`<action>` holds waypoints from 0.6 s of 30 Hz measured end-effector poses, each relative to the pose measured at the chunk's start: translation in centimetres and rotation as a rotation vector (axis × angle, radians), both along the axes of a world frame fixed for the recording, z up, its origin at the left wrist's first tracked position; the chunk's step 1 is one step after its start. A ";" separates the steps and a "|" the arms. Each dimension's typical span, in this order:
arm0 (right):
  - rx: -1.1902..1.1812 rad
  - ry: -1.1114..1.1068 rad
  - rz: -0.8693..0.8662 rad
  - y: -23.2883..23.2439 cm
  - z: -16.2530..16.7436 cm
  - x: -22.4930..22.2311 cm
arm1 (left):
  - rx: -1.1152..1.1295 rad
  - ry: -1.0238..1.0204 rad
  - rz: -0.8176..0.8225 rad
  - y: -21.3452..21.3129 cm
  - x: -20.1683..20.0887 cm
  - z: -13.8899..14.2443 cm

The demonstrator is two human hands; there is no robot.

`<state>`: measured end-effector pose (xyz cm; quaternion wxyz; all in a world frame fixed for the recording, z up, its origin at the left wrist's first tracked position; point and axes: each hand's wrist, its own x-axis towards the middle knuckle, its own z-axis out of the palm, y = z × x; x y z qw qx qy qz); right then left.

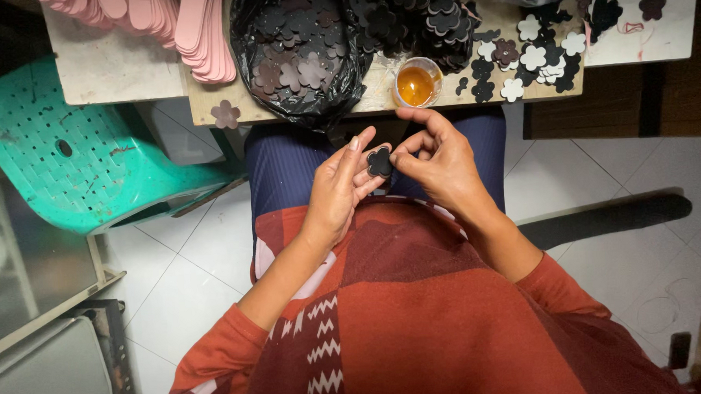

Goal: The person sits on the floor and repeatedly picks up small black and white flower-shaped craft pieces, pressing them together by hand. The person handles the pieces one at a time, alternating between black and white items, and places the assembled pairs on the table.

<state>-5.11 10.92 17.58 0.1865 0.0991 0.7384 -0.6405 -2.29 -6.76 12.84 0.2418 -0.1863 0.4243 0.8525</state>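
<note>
Over the lap, the left hand (341,191) and right hand (437,163) each keep a narrow fingertip grip on one black flower-shaped cutout (379,163) held between them. Beyond, the desk (116,69) carries one small cup of amber glue (416,84), one black bag of dark flower cutouts (297,53), a loose heap of black and white ones, too many to count, and a stack of pink strips (193,26).

The small black flower-shaped cutout (379,162) looks matt, like foam sheet. The black plastic bag (297,57) at top centre is glossy and crinkled. The turquoise perforated plastic stool (73,154) looks scuffed. The white floor tiles (602,186) shine smoothly.
</note>
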 end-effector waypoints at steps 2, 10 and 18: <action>0.007 0.002 0.002 0.0 0.0 0.1 | 0.003 -0.005 0.004 0.0 0.1 -0.1; -0.057 0.010 -0.008 -0.1 -0.2 0.1 | -0.108 0.071 -0.029 0.3 0.2 -0.5; -0.067 0.053 0.006 0.3 -1.0 0.5 | -0.120 0.064 0.006 0.4 0.0 -0.2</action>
